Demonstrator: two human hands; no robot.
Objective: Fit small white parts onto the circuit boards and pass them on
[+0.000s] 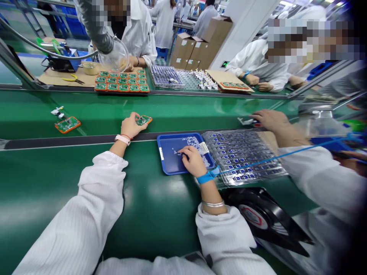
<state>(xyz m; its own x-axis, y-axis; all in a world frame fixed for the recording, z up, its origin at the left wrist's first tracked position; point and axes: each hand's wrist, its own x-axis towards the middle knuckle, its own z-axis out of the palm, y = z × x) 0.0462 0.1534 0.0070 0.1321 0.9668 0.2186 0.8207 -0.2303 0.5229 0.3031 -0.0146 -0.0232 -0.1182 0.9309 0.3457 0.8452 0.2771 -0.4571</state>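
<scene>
My left hand (pixel 132 126) is closed on the edge of a green circuit board (pixel 144 120) with an orange rim, over the far strip of the bench. My right hand (pixel 194 160) is above a shallow blue tray (pixel 169 167), thumb and forefinger pinched together; whatever is between them is too small to tell. Many tiny white pieces (pixel 193 142) lie in the tray, mostly toward its back and right side. Farther left, another orange-rimmed circuit board (pixel 68 124) lies beside a small white part (pixel 58 112).
Right of the tray is a clear plastic tray (pixel 243 156) of blue-marked parts, with a black fan (pixel 266 217) nearer me. A co-worker's hand (pixel 271 121) reaches in from the right. Across the bench, people sit behind rows of orange-rimmed boards (pixel 122 81) and yellow pliers (pixel 73 79).
</scene>
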